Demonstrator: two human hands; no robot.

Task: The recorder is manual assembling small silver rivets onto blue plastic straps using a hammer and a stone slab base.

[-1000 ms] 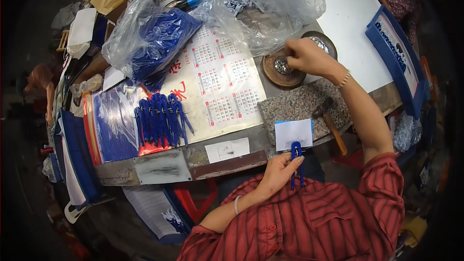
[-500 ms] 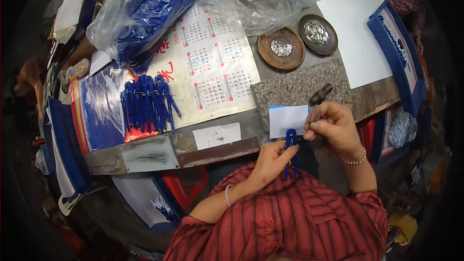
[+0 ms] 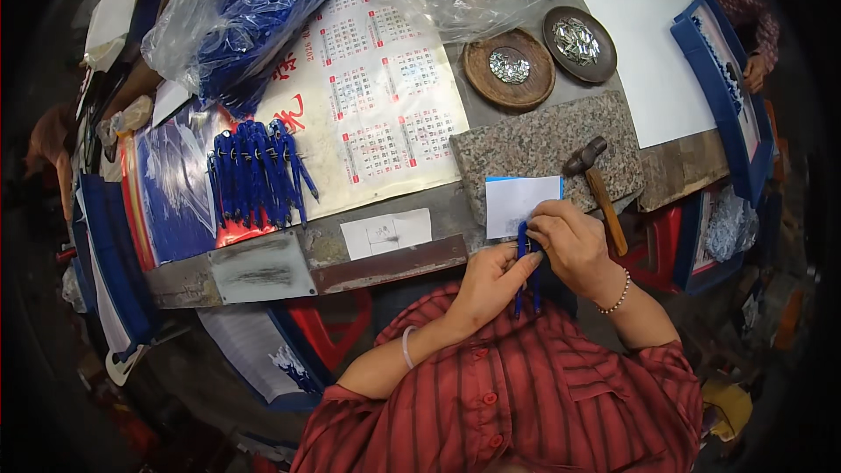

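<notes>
My left hand (image 3: 493, 280) is closed round a blue two-legged piece (image 3: 522, 250) that looks like a drawing compass. Its legs point down toward my shirt, at the table's front edge. The fingers of my right hand (image 3: 574, 245) are pinched together against the upper part of that piece; whatever is between them is hidden. Just beyond lies a white paper pad (image 3: 523, 201) with a blue edge, on a speckled stone slab (image 3: 534, 144). To the right, a hammer (image 3: 603, 201) rests with its head on the slab and its wooden handle toward me.
A round wooden dish (image 3: 477, 79) and a darker dish (image 3: 561, 57) hold small metal parts. Several blue compass-like pieces (image 3: 254, 175) lie in a row at left. Plastic bags (image 3: 245, 26) stand behind. A blue tray (image 3: 714, 79) is at right, where another person's hand (image 3: 754, 73) shows.
My right hand has moved left and in to the blue piece. The hammer, its handle hidden by that hand before, now lies apart from it with the handle showing.
</notes>
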